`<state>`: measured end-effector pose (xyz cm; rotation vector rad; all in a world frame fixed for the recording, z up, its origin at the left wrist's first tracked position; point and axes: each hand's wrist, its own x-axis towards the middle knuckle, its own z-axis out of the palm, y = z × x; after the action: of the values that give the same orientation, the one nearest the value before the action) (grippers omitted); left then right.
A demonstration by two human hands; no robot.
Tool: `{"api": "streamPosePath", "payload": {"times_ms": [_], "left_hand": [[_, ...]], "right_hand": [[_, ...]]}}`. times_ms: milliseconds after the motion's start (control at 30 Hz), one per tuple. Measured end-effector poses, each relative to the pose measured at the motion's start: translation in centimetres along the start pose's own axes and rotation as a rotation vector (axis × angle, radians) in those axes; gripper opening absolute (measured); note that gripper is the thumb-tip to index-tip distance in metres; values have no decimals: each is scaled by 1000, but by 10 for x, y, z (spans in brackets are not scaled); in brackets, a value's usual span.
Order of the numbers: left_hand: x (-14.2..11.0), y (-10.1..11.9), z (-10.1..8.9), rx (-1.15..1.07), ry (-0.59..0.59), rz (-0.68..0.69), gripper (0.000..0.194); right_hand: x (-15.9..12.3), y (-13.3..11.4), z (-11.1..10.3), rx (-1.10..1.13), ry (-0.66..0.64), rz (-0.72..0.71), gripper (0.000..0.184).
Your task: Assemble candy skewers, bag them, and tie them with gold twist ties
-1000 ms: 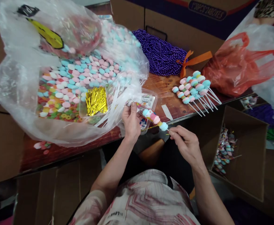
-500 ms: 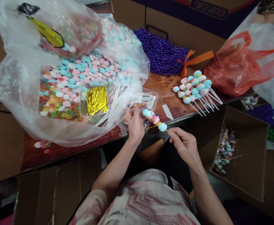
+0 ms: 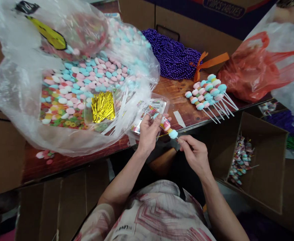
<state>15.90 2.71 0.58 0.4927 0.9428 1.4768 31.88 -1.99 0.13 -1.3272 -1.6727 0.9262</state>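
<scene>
A marshmallow candy skewer (image 3: 173,134) in pink, blue and yellow lies between my two hands. My left hand (image 3: 148,134) is closed around its upper part, where a clear printed wrapper (image 3: 165,122) covers the candies. The lowest blue marshmallow stays outside the wrapper. My right hand (image 3: 195,152) pinches the bare end of the stick just below it. Beneath my left hand sits a clear plastic tub (image 3: 164,102) with printed wrappers. Gold twist ties (image 3: 103,107) fill another small tub, with loose white sticks (image 3: 121,110) to its right.
A big clear bag (image 3: 16,100) of loose marshmallows and gummy rings covers the table's left. Purple beads (image 3: 173,57), finished-looking unwrapped skewers (image 3: 208,92) and a red plastic bag (image 3: 252,73) stand farther right. An open carton (image 3: 265,160) below holds wrapped skewers. Another person's arm (image 3: 291,15) shows top right.
My left hand has slid down and right along the skewer, with fingers now wrapped over the wrapper. The right hand keeps its pinch on the stick, shifting slightly left.
</scene>
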Motion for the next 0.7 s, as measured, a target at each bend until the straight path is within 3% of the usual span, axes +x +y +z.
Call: {"api": "streamPosePath", "payload": {"times_ms": [200, 367, 467, 700], "left_hand": [[-2, 4, 0, 1, -32, -89, 40], [4, 10, -6, -74, -24, -83, 41], [2, 8, -4, -52, -32, -113, 38], [-7, 1, 0, 21, -119, -118, 42]], "right_hand": [[2, -10, 16, 119, 23, 72, 20], [1, -12, 14, 341, -73, 289, 25], [1, -12, 17, 442, -63, 376, 28], [15, -25, 45, 409, 102, 316, 32]]}}
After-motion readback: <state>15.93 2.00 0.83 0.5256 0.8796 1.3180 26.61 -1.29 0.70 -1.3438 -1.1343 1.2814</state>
